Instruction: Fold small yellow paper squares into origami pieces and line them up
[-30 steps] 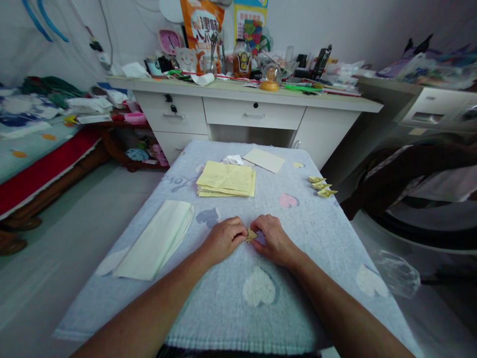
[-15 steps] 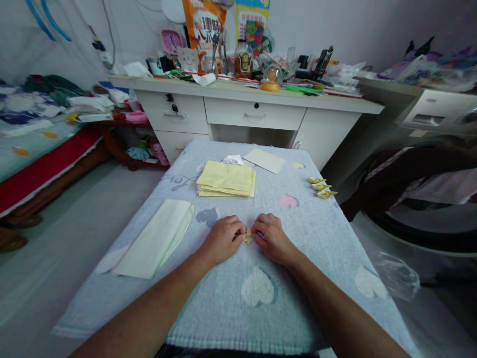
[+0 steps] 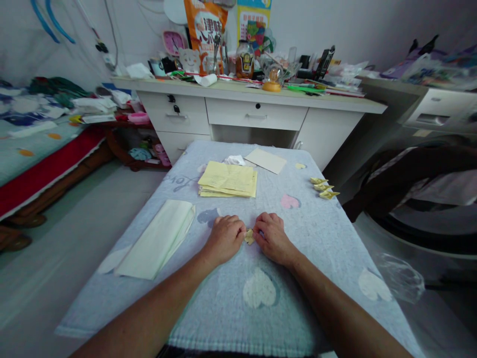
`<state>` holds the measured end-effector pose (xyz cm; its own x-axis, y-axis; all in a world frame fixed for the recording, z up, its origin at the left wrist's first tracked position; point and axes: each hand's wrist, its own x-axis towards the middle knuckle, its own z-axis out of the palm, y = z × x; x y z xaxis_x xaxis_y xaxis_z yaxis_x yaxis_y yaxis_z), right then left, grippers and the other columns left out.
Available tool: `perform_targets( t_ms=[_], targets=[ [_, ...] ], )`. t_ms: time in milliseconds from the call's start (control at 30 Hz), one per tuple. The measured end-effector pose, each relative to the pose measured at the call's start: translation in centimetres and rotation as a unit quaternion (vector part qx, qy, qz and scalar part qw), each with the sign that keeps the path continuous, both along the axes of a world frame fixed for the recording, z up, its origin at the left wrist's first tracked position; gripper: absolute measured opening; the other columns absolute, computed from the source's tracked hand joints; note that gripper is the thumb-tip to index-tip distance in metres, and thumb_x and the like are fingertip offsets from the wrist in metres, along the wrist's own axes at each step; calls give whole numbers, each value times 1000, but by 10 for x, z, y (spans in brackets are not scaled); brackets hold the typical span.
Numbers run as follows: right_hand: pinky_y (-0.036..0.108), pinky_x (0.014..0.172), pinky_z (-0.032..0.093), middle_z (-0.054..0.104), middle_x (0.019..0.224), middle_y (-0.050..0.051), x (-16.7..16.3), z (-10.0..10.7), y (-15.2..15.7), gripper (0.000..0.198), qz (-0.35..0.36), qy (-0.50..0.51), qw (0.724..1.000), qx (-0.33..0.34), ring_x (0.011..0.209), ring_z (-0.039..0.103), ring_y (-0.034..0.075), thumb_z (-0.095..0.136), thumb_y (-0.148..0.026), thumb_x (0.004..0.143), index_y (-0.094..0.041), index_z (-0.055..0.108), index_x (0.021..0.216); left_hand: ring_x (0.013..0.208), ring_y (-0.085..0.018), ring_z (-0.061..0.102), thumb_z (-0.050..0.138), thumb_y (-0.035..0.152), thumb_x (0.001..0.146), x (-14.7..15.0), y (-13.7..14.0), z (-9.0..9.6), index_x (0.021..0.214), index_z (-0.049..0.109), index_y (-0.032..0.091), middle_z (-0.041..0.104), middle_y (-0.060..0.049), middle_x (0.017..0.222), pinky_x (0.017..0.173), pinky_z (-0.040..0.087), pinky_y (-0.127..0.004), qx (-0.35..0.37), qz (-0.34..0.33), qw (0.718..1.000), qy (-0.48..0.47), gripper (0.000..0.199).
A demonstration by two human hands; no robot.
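Note:
A small folded piece of yellow paper [image 3: 249,236] lies between my two hands, low over the cloth-covered table. My left hand [image 3: 228,237] pinches its left side with thumb and fingers. On the right side, my right hand [image 3: 272,235] grips it in a similar pinch. The fingers cover much of the paper's edges. Beyond the hands sits a stack of yellow paper sheets [image 3: 228,179]. Several small folded yellow paper shapes [image 3: 323,188] with pointed ends stand in a row at the table's right side.
A folded pale green paper bundle [image 3: 158,238] lies left of my arms. Toward the back are a cream card [image 3: 266,160] and a crumpled white tissue [image 3: 234,160]. A white cluttered desk [image 3: 257,114] stands behind the table, with a washing machine [image 3: 432,114] to the right.
Both hands stay almost in place around the small yellow paper, whose visible outline differs slightly. The whole view has shifted a little.

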<state>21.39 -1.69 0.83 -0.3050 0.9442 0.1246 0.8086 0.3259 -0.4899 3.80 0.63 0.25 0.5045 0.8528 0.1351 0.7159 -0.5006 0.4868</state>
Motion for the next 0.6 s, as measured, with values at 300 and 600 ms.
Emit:
perform_targets(
  t_ms=[300,600],
  targets=[
    [36,85,30,54,92,3,-6,-5,1,18,-37,-37,999,15,92,43,20,58,-31,88,-19,63,75,93,-22,51,62,27,78,0,-2,0,71,63,21,58,-2,89,80,31,-35,9,86,996,21,9],
    [37,84,31,53,91,4,-8,-8,3,16,-65,-37,997,11,92,43,21,62,-32,84,-19,61,74,96,-23,50,59,27,78,-5,5,0,73,65,22,60,-1,92,82,31,-37,-52,89,995,14,10]
  ],
)
